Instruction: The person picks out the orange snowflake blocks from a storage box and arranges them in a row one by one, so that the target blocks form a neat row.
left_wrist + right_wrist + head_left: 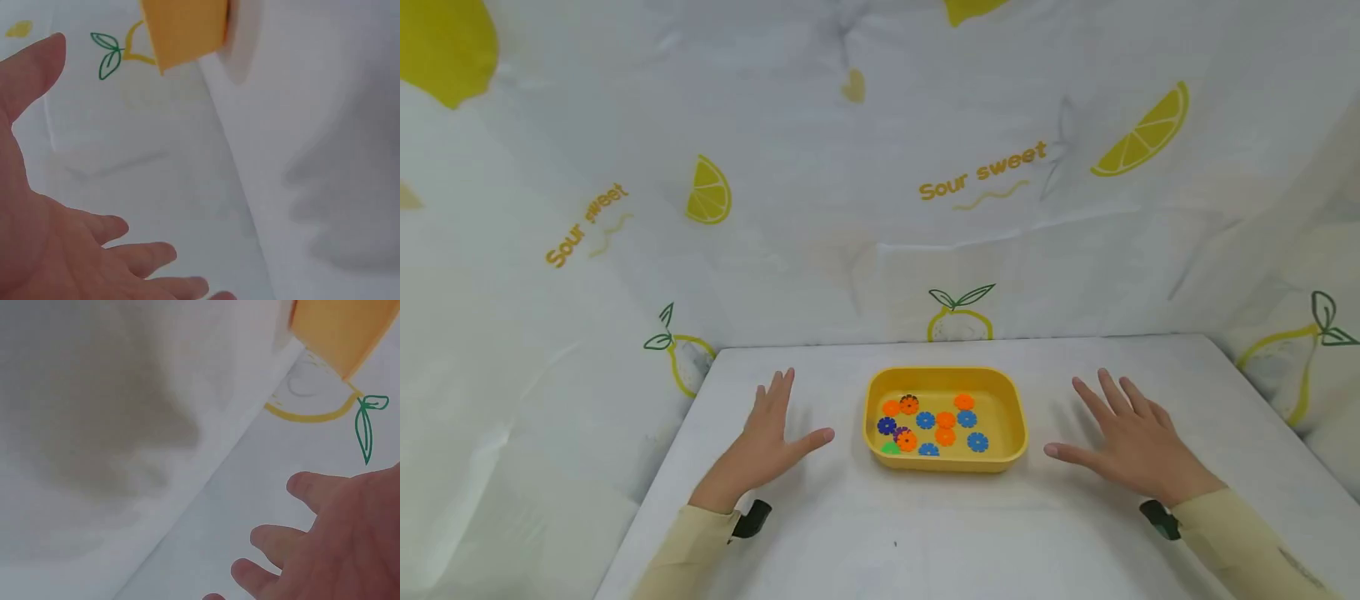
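A yellow plastic tray [943, 463] sits on the white table, holding several small notched flower-shaped discs in orange, blue, purple and green, among them an orange disc [906, 441] and a blue disc [977, 442]. To the left of the tray is my left hand [763, 446], fingers straight and thumb spread, touching nothing. My right hand [1131, 442] hovers on the other side with its fingers spread and nothing in its grasp. Both wrist views show a bare palm, with the tray's outer wall [187, 31] at the top of the left one.
White cloth [820, 208] with lemon prints and "Sour sweet" lettering hangs behind and beside the table [895, 533]. Its back edge meets the cloth just beyond the tray. A dark wrist device [751, 519] shows at the left cuff and another [1160, 519] at the right.
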Tool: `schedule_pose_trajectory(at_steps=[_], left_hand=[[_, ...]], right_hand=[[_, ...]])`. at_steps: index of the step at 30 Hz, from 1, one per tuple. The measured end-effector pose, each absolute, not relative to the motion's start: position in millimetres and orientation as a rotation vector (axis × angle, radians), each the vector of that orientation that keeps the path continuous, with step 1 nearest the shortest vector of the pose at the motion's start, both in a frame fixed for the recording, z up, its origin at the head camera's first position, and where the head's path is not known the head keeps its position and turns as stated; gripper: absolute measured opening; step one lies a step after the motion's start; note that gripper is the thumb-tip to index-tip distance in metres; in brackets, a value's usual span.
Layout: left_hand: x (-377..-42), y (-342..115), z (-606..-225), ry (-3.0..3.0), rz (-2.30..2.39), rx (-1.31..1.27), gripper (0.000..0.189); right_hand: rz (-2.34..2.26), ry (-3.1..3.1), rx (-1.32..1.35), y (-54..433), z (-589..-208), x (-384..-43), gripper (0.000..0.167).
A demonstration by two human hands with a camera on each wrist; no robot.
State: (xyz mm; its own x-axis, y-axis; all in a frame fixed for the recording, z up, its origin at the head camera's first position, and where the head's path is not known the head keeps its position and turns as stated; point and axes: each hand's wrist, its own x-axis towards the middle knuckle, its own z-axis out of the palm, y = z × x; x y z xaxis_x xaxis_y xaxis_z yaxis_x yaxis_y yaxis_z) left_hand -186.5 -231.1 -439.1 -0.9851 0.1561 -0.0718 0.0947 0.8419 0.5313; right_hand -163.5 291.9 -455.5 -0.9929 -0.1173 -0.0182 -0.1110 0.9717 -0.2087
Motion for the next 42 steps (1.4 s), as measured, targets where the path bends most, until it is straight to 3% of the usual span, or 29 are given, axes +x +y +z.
schedule_pose_trajectory(at_steps=[3,8,11,16,20,23,30,42], left_hand=[[-193,-222,-438,2.807,1.067,0.207,0.117],[-208,-202,-444,2.510,1.560,0.138,0.083],[-217,-191,-450,2.337,1.739,0.115,0.071],[-229,-179,-461,2.259,1.804,0.051,0.072],[-234,-174,-468,2.252,1.815,0.012,0.062],[-236,-172,-472,2.233,1.816,0.009,0.055],[-240,-172,-485,2.128,1.876,0.055,0.051],[-246,-176,-506,1.939,1.977,0.061,0.056]], right_hand=[[-0.349,3.080,-0.221,284,-448,-173,0.124],[-0.436,3.052,-0.376,273,-433,-189,0.124],[-0.497,3.033,-0.495,264,-422,-198,0.119],[-0.547,2.987,-0.603,245,-403,-217,0.110],[-0.570,2.928,-0.625,226,-393,-230,0.104],[-0.693,2.816,-0.638,211,-390,-238,0.089],[-0.907,2.535,-0.590,185,-396,-255,0.059],[-0.803,2.467,-0.646,159,-417,-275,0.040]])
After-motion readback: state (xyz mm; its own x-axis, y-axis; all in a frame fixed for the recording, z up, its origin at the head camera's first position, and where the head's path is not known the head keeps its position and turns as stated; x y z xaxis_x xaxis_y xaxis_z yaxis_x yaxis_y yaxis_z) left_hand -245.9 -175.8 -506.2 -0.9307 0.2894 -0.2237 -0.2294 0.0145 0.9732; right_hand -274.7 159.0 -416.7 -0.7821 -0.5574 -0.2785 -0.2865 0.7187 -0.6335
